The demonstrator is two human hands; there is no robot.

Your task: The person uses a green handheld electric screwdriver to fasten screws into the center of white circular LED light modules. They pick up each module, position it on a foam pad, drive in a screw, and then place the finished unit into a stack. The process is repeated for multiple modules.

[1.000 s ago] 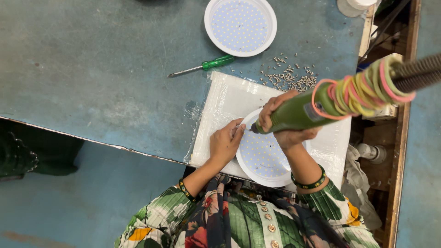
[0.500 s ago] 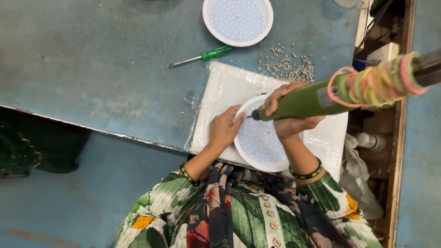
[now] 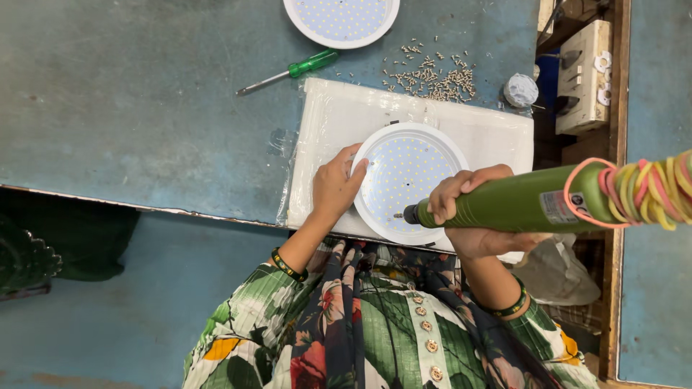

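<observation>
Round white LED panel (image 3: 408, 181) lies on a white padded sheet (image 3: 468, 130) at the desk (image 3: 130, 108) edge. Behind it: loose screws (image 3: 432, 75), a green-handled screwdriver (image 3: 288, 72), another panel (image 3: 341, 18). Left hand (image 3: 335, 186) presses its rim, fingers spread; right hand (image 3: 472, 209) grips a green electric screwdriver (image 3: 519, 202), tip on the panel.

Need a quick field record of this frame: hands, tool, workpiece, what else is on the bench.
left hand: rests on the left rim of the round LED panel light, fingers on its edge
right hand: gripped around the green electric screwdriver
tool: lies nearly level, bit tip at the light's lower right rim; coloured rubber bands wrapped round its rear
workpiece support: white foam pad on the blue-grey bench
other items: green-handled screwdriver, pile of small screws, second round LED panel light at the top edge
</observation>
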